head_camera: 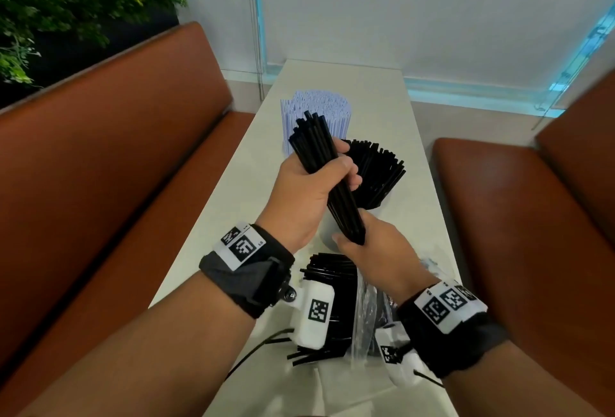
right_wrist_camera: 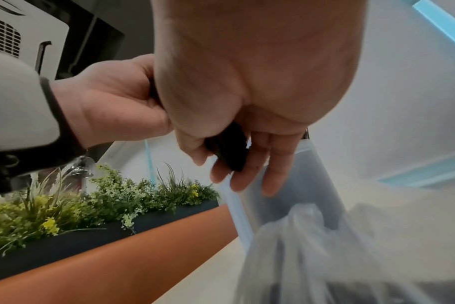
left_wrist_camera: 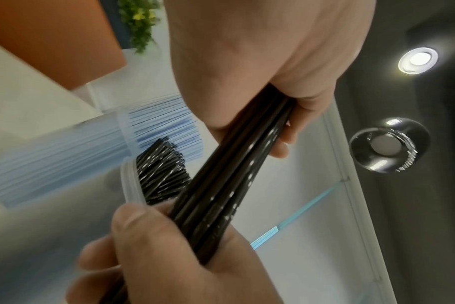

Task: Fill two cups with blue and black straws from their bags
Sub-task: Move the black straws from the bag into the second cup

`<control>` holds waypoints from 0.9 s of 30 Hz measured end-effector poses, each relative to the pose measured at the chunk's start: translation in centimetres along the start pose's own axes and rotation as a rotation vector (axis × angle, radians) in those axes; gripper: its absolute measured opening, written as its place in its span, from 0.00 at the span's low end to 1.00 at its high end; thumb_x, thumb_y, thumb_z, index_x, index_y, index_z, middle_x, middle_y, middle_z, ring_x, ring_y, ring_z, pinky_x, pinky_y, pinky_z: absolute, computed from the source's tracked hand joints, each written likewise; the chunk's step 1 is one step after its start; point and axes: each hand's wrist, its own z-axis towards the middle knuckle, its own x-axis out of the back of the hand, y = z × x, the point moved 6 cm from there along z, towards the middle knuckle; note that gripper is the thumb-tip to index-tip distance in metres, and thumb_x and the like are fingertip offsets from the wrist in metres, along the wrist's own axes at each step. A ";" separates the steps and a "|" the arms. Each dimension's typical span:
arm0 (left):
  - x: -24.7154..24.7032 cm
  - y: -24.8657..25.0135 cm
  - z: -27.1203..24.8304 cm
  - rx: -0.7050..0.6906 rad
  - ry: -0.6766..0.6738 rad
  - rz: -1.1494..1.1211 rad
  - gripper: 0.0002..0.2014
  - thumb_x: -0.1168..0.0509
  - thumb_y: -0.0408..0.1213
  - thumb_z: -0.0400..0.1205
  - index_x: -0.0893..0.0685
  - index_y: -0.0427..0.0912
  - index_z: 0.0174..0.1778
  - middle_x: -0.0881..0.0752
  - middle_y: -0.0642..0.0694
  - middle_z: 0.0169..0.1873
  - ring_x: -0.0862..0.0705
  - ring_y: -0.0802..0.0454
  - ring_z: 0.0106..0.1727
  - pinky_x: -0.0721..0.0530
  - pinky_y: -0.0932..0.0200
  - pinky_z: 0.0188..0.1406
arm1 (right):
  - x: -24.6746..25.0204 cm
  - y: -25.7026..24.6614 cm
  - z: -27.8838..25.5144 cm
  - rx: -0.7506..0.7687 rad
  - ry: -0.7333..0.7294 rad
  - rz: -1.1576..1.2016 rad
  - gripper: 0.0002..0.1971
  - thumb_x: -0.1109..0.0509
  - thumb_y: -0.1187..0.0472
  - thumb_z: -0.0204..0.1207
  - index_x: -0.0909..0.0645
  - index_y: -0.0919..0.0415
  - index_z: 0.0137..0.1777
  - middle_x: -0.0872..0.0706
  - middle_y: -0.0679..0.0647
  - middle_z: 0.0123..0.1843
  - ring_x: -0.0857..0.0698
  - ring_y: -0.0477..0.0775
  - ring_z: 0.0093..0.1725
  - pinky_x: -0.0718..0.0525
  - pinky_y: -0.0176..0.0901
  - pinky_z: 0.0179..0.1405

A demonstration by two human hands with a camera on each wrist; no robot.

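**Currently: Black Bundle in Both Hands, Cup Ahead and to the Right**

I hold a bundle of black straws (head_camera: 327, 180) above the table (head_camera: 416, 163). My left hand (head_camera: 312, 190) wraps the bundle at mid-length, fingers curled fully round it. My right hand (head_camera: 376, 250) grips the lower end, thumb and fingers closed on the straw tips. The bundle's long axis runs diagonally: the lower end sits near me at the right hand, the upper end tilts away and to the left.

The cup of black straws (head_camera: 376, 173) stands just beyond the left hand, slightly to the right of the bundle, and already looks well stocked. The cup of blue straws (head_camera: 316, 117) stands behind it, farther away and to the left. The open bag (head_camera: 362, 313) with the remaining black straws lies near me, below both wrists.

I judge that the next move requires swinging the bundle upright, lower end over the black cup. The left hand is nearer to that cup.
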 end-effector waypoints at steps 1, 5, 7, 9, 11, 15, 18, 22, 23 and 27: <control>0.0 0.7 0.5 -0.034 0.022 0.013 0.09 0.32 0.26 0.79 0.13 0.46 0.42 0.16 0.44 0.32 0.15 0.44 0.35 0.14 0.47 0.48 | 0.4 0.2 0.4 0.011 0.004 -0.049 0.14 0.27 0.38 0.73 0.25 0.40 0.52 0.18 0.41 0.43 0.18 0.40 0.36 0.22 0.39 0.32; 2.1 4.6 3.8 -0.229 0.236 -0.096 0.08 0.36 0.24 0.81 0.23 0.41 0.46 0.18 0.43 0.30 0.17 0.43 0.32 0.16 0.47 0.42 | 2.2 2.1 2.0 -0.007 0.025 -0.276 0.34 0.25 0.37 0.72 0.33 0.39 0.76 0.30 0.39 0.68 0.16 0.44 0.40 0.21 0.45 0.40; 2.4 4.9 5.2 -0.268 0.300 -0.137 0.08 0.36 0.23 0.81 0.23 0.41 0.47 0.17 0.45 0.30 0.17 0.45 0.33 0.15 0.49 0.41 | 1.9 2.9 3.0 -0.029 -0.020 -0.402 0.28 0.29 0.40 0.77 0.29 0.43 0.76 0.28 0.42 0.69 0.17 0.48 0.42 0.24 0.45 0.41; 1.7 3.8 5.6 -0.268 0.323 -0.096 0.08 0.36 0.24 0.81 0.24 0.41 0.47 0.17 0.47 0.29 0.17 0.46 0.33 0.15 0.54 0.38 | 0.7 3.4 4.2 -0.023 -0.111 -0.465 0.17 0.35 0.43 0.83 0.23 0.48 0.68 0.24 0.46 0.62 0.15 0.52 0.47 0.25 0.46 0.41; 1.3 1.7 5.6 -0.224 0.352 -0.012 0.08 0.35 0.25 0.80 0.23 0.43 0.46 0.17 0.48 0.28 0.17 0.47 0.32 0.16 0.55 0.36 | -0.4 3.7 5.0 0.012 -0.151 -0.484 0.10 0.40 0.47 0.87 0.23 0.51 0.56 0.23 0.49 0.53 0.15 0.56 0.47 0.26 0.47 0.40; 3.5 -1.8 5.6 -0.160 0.395 0.250 0.06 0.32 0.31 0.77 0.20 0.47 0.41 0.15 0.49 0.31 0.16 0.51 0.35 0.16 0.58 0.40 | -0.8 4.4 5.1 0.089 -0.072 -0.418 0.10 0.42 0.49 0.88 0.33 0.48 0.44 0.30 0.46 0.42 0.23 0.55 0.38 0.26 0.49 0.37; 4.6 -2.9 5.9 -0.150 0.418 0.450 0.04 0.29 0.39 0.75 0.19 0.46 0.40 0.16 0.55 0.29 0.17 0.58 0.31 0.18 0.62 0.34 | -1.2 4.7 5.1 0.107 -0.057 -0.422 0.11 0.42 0.49 0.88 0.37 0.46 0.43 0.32 0.45 0.42 0.24 0.55 0.38 0.25 0.51 0.37; 3.1 -5.1 6.2 -0.080 0.233 0.783 0.10 0.25 0.41 0.73 0.21 0.48 0.32 0.15 0.42 0.38 0.14 0.46 0.43 0.13 0.46 0.46 | -1.3 4.8 5.2 0.103 -0.056 -0.421 0.11 0.42 0.49 0.88 0.38 0.46 0.44 0.33 0.45 0.42 0.24 0.56 0.38 0.26 0.50 0.36; 2.9 -6.0 6.2 -0.025 0.171 0.896 0.09 0.24 0.42 0.74 0.20 0.49 0.36 0.17 0.41 0.46 0.16 0.43 0.53 0.15 0.44 0.56 | -1.3 4.7 5.1 0.103 -0.060 -0.423 0.10 0.42 0.49 0.88 0.38 0.46 0.45 0.33 0.45 0.42 0.24 0.55 0.38 0.27 0.49 0.36; 3.4 -7.1 5.9 0.028 0.072 0.992 0.29 0.21 0.49 0.72 0.23 0.50 0.66 0.30 0.48 0.64 0.29 0.55 0.67 0.27 0.59 0.73 | -1.2 4.6 4.8 0.112 -0.063 -0.430 0.10 0.42 0.49 0.88 0.38 0.46 0.46 0.32 0.46 0.45 0.26 0.54 0.39 0.27 0.49 0.36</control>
